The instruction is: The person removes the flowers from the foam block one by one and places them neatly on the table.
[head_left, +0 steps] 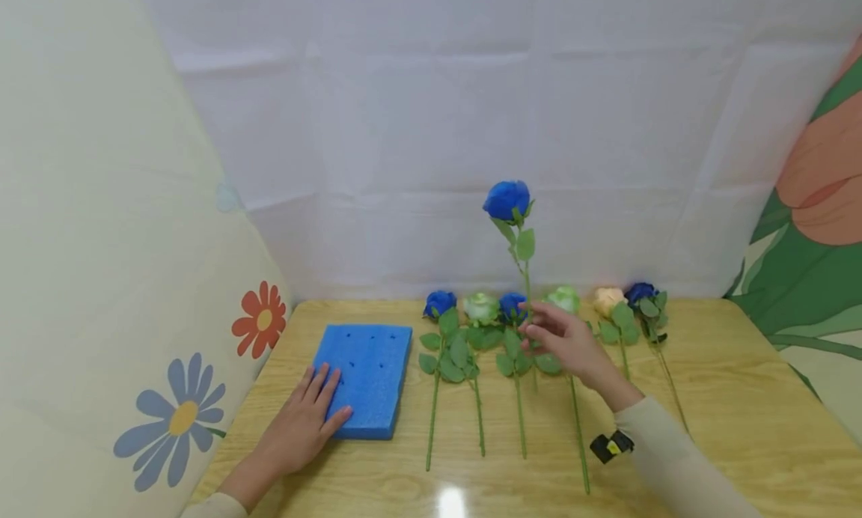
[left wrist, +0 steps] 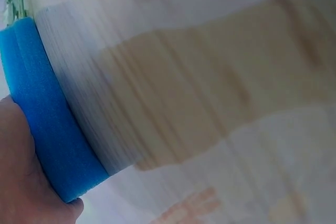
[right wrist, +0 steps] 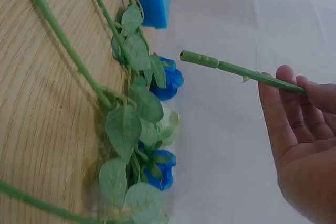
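My right hand (head_left: 569,347) pinches the green stem of a blue rose (head_left: 506,200) held upright above the table, bloom at the top. In the right wrist view the stem's bare lower end (right wrist: 236,70) sticks out past thumb and fingertips. On the left, my left hand (head_left: 303,422) rests on the left part of a blue foam block (head_left: 373,391), fingers extended across its top. Small dark holes dot that top face. The left wrist view shows the foam's side (left wrist: 52,114) with part of the hand against it.
Several roses lie in a row right of the foam, blooms toward the back: blue (head_left: 440,303), pale green (head_left: 481,308), another pale green (head_left: 563,299), peach (head_left: 609,300) and dark blue (head_left: 641,293). A white cloth (head_left: 417,129) hangs behind the wooden table (head_left: 734,398).
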`<state>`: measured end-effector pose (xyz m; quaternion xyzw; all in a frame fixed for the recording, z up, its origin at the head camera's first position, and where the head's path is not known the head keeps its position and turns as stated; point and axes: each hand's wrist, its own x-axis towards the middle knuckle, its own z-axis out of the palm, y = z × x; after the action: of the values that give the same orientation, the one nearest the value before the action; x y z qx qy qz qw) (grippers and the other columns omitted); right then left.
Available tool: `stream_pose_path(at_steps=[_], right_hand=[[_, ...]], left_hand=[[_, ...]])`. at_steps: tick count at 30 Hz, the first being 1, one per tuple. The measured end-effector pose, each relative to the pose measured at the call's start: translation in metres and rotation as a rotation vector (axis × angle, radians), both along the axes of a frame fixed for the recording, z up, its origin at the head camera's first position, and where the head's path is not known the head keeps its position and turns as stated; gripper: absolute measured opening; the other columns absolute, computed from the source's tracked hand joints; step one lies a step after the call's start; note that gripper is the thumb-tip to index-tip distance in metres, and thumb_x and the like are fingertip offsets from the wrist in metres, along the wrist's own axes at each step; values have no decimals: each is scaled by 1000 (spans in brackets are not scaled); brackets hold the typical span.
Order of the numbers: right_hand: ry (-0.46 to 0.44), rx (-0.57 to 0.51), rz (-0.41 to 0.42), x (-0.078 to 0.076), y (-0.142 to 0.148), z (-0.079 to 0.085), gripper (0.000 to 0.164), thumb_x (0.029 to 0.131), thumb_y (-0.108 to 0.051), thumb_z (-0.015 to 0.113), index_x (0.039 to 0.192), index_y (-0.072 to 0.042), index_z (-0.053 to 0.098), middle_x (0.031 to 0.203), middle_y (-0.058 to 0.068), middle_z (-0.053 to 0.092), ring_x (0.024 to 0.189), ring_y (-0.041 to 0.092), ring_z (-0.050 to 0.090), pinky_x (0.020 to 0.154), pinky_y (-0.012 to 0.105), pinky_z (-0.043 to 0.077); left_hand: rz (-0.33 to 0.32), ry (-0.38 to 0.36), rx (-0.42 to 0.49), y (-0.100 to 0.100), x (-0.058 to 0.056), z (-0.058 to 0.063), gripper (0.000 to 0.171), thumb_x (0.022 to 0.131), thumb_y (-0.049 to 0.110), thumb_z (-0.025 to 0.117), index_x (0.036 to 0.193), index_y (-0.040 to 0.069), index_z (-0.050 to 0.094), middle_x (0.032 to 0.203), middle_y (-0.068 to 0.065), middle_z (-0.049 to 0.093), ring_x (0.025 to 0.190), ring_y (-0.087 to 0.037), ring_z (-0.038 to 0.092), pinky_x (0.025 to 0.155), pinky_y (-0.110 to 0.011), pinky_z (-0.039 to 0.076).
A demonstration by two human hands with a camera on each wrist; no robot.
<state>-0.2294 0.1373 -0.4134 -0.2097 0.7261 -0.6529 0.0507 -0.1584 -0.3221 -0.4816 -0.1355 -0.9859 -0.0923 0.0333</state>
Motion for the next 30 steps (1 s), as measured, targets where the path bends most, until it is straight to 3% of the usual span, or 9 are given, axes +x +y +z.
stream_pose_path(at_steps=[2, 7, 11, 14, 20, 24, 30], right_hand=[[1, 3, -14, 2, 9, -2, 47, 104, -12, 58, 147, 3, 45, 112, 11, 67, 91, 16, 72, 82, 39, 62], [3, 2, -34, 5, 29, -5, 48, 105, -13, 56, 147, 5, 43, 109, 1, 69, 91, 14, 72, 82, 42, 61], [16, 32, -68, 9, 41, -5, 46, 104, -13, 58, 145, 5, 46, 109, 6, 70, 90, 15, 72, 80, 46, 61], [11, 62, -85, 12, 51, -5, 48, 104, -14, 59, 145, 6, 46, 109, 9, 69, 90, 15, 72, 79, 41, 62], [27, 73, -87, 19, 78, -11, 44, 104, -11, 58, 145, 3, 49, 107, 4, 71, 91, 15, 73, 76, 36, 62], [10, 100, -87, 27, 96, -12, 43, 104, -12, 58, 144, 1, 51, 105, -5, 71, 91, 13, 72, 76, 36, 63], [-31, 128, -112, 35, 116, -10, 46, 104, -13, 57, 145, 7, 46, 107, -1, 71, 91, 14, 73, 77, 36, 62]], left_hand=[[0, -5, 1, 0, 0, -1, 77, 105, 54, 44, 157, -1, 32, 163, -26, 26, 151, -50, 14, 119, -64, 22], [0, 1, 10, 0, -1, -2, 77, 105, 55, 44, 156, -1, 33, 163, -26, 26, 151, -49, 14, 119, -64, 22], [0, -7, 15, 0, -1, -2, 78, 105, 56, 44, 157, -1, 32, 163, -26, 25, 152, -49, 13, 119, -64, 21], [3, -12, 15, -1, 0, -1, 78, 104, 56, 43, 157, 0, 32, 164, -25, 25, 152, -49, 13, 119, -64, 21], [6, -11, 11, -1, 1, 0, 77, 104, 56, 44, 157, 0, 33, 163, -26, 26, 151, -49, 14, 119, -64, 22], [8, -28, 7, -2, 0, -2, 78, 104, 57, 43, 157, 0, 32, 164, -25, 25, 152, -49, 13, 119, -64, 21], [14, -45, 5, -2, -3, -3, 80, 104, 59, 41, 158, 1, 30, 165, -25, 22, 152, -48, 11, 119, -65, 19]])
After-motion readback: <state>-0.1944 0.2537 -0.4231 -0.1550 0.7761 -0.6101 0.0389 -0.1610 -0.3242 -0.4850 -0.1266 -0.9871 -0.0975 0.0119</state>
